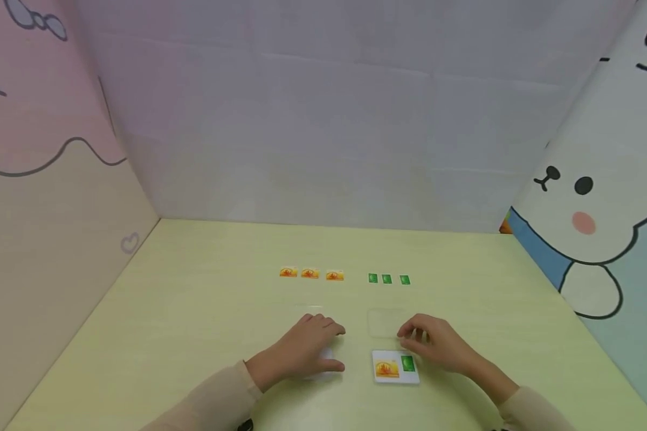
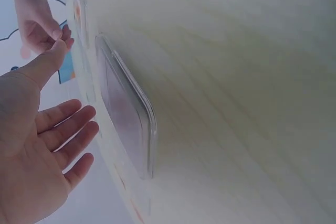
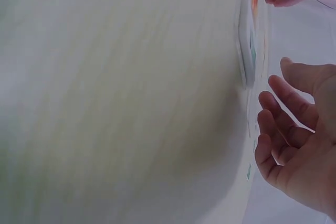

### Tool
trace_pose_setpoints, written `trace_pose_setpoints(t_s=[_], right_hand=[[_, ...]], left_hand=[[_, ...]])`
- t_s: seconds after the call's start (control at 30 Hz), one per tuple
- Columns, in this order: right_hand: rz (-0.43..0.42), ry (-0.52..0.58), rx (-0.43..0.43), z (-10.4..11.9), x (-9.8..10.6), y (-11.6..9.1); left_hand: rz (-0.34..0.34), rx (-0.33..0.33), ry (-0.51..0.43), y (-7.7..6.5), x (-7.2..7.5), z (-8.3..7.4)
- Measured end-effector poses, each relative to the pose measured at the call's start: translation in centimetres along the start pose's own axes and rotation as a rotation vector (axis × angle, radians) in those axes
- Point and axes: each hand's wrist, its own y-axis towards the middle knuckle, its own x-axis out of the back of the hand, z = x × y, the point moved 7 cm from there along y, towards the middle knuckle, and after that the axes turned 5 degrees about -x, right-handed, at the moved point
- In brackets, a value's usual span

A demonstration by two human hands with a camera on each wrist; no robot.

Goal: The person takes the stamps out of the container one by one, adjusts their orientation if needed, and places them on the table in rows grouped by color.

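Note:
My left hand [image 1: 313,347] hovers with spread fingers over a flat white case with clear edges [image 2: 126,108], which it mostly hides in the head view. To the right lies a white rectangular card [image 1: 396,377] bearing an orange-yellow picture sticker [image 1: 387,369] and a small green sticker [image 1: 407,363]. Just beyond that card's upper right corner is my right hand [image 1: 437,344], its fingers loosely bent with nothing between them. A clear thin plastic sheet [image 1: 383,323] lies beside its fingertips.
Farther back on the pale yellow table [image 1: 194,299] are three orange-yellow stickers [image 1: 310,273] in a row. Three small green stickers [image 1: 387,279] line up to their right. Another clear sheet's edge [image 1: 315,306] shows beyond the left hand. Printed walls enclose the table.

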Motion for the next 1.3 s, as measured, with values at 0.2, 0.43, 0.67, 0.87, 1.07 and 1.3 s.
trace_pose_setpoints(t_s=[0.2, 0.43, 0.67, 0.87, 1.07, 1.3], right_hand=[[-0.027, 0.005, 0.054, 0.2, -0.1, -1.0], [-0.027, 0.005, 0.024, -0.1, -0.2, -1.6], [-0.031, 0.003, 0.035, 0.0, -0.2, -1.9], [-0.053, 0.005, 0.051, 0.3, 0.0, -2.3], [-0.060, 0.022, 0.069, 0.7, 0.1, -2.6], [-0.058, 0.020, 0.069, 0.7, 0.2, -2.8]], left_hand=[[0.019, 0.004, 0.024, 0.9, -0.2, 0.1], [0.068, 0.025, -0.017, 1.3, -0.7, 0.1], [0.083, 0.022, -0.022, 1.6, -0.4, -0.6], [0.079, 0.011, -0.022, 2.0, 0.0, -1.1], [0.085, 0.001, -0.033, 2.4, -0.1, -1.4], [0.087, -0.025, -0.031, 3.1, -0.3, -2.1]])
